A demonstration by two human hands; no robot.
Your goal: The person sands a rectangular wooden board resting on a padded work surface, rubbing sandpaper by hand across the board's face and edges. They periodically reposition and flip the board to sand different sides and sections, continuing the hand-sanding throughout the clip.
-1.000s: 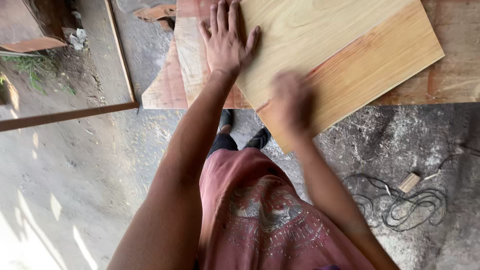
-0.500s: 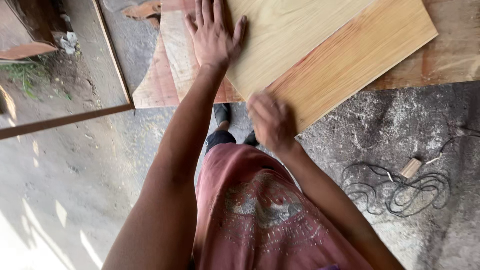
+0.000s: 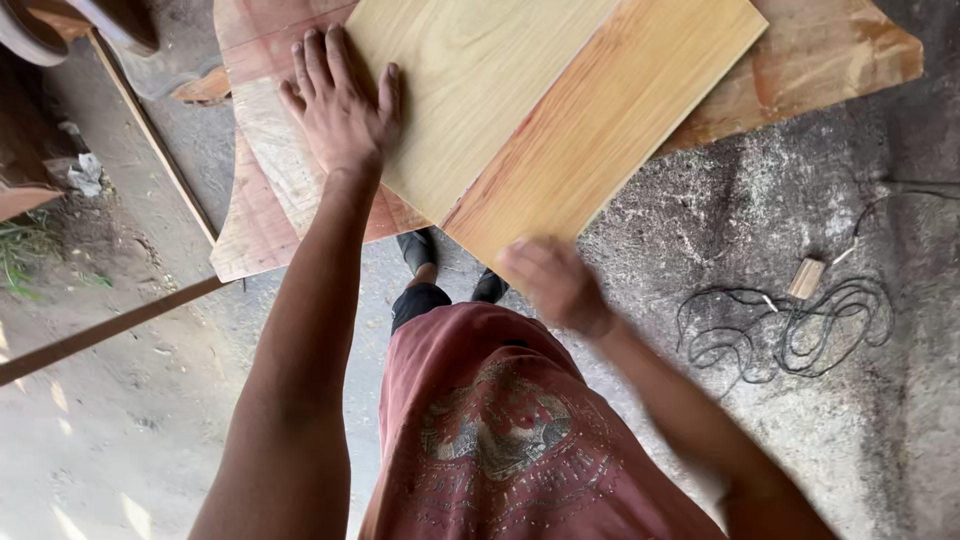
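The pale yellow rectangular wooden board point(image 3: 520, 110) lay slantwise on reddish-brown plywood sheets point(image 3: 820, 60) above a rough grey concrete floor point(image 3: 720, 230), where a coiled black cable point(image 3: 790, 330) lay well apart to the right. The left hand point(image 3: 340, 105) pressed flat at the board's left edge, fingers point(image 3: 315, 60) spread. The right hand point(image 3: 555, 285) hovered blurred near its lower corner; its fingers' state could not be told.
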